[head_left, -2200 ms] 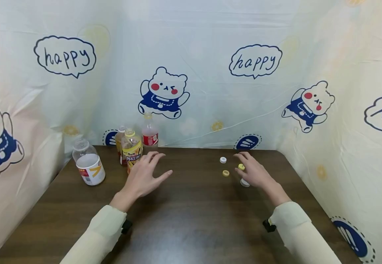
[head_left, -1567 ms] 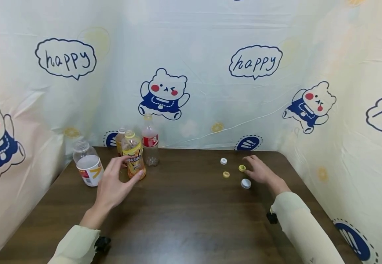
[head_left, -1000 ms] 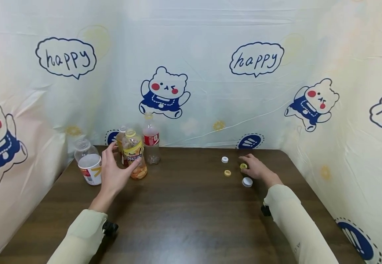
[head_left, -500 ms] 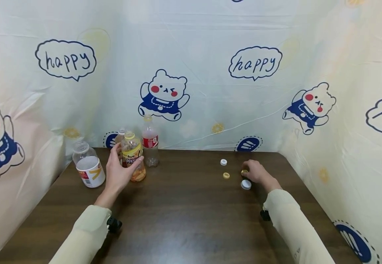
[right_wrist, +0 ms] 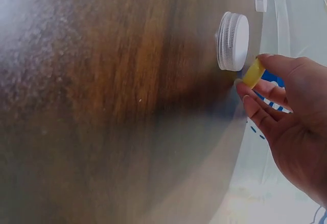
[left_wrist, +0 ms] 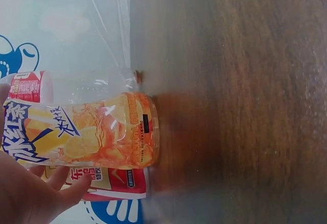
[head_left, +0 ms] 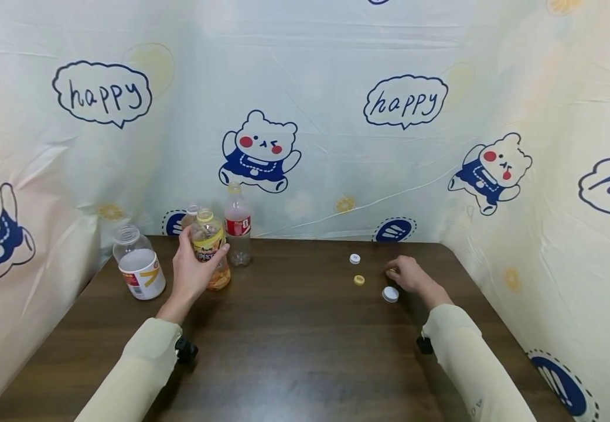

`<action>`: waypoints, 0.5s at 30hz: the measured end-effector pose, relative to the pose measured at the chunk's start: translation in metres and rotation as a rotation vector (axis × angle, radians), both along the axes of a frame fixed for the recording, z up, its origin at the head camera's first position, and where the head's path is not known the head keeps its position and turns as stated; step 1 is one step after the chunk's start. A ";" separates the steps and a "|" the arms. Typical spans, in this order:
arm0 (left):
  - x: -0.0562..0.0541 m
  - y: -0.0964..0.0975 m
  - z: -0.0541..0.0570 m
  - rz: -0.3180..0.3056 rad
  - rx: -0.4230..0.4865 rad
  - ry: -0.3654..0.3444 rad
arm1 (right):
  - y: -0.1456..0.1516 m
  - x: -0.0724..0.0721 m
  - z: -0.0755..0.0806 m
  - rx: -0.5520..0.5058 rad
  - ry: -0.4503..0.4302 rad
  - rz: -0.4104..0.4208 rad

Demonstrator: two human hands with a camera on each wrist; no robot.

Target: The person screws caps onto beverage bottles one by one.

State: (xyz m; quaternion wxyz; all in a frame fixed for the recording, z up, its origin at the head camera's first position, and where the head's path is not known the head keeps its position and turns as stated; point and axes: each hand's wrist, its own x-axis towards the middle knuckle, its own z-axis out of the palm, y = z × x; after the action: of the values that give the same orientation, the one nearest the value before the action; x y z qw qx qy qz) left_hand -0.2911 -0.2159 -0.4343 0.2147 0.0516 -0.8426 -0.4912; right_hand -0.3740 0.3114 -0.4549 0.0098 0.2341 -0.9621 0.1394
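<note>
My left hand [head_left: 191, 276] grips an open iced-tea bottle [left_wrist: 112, 132] with a yellow label, thumb on its near side and fingers behind it. The bottle stands upright at the table's back left. Behind it are a clear bottle with a red label [head_left: 238, 227] and a partly hidden brownish bottle [head_left: 191, 213]. At the right, my right hand [head_left: 412, 275] pinches a yellow bottle cap [right_wrist: 253, 74] between thumb and fingertips; in the head view the fingers mostly cover it. A wide white lid [head_left: 391, 294] lies just beside that hand.
An open jar with a white and red label [head_left: 142, 274] stands left of my left hand. A small white cap [head_left: 354, 258] and an orange-yellow cap [head_left: 359, 280] lie left of my right hand. A printed curtain [head_left: 315, 164] hangs around the brown table [head_left: 305, 340].
My left hand has drawn back left from over the table and closed round the iced-tea bottle. My right hand has come down onto the yellow cap and pinched it.
</note>
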 end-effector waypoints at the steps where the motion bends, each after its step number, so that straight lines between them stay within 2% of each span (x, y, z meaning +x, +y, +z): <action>1: 0.000 0.000 0.000 -0.001 0.004 0.001 | 0.001 0.000 0.000 -0.005 0.013 0.002; 9: 0.000 0.000 -0.001 -0.008 0.025 0.029 | 0.003 0.002 0.001 -0.051 0.068 -0.047; 15: 0.003 0.005 0.003 -0.041 0.016 0.050 | 0.003 0.011 0.010 -0.143 0.127 -0.081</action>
State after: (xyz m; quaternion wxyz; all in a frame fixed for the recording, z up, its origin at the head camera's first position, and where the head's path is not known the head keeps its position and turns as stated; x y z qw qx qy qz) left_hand -0.2886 -0.2104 -0.4308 0.2251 0.0238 -0.8340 -0.5032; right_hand -0.3634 0.3140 -0.4449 0.0929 0.2020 -0.9559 0.1919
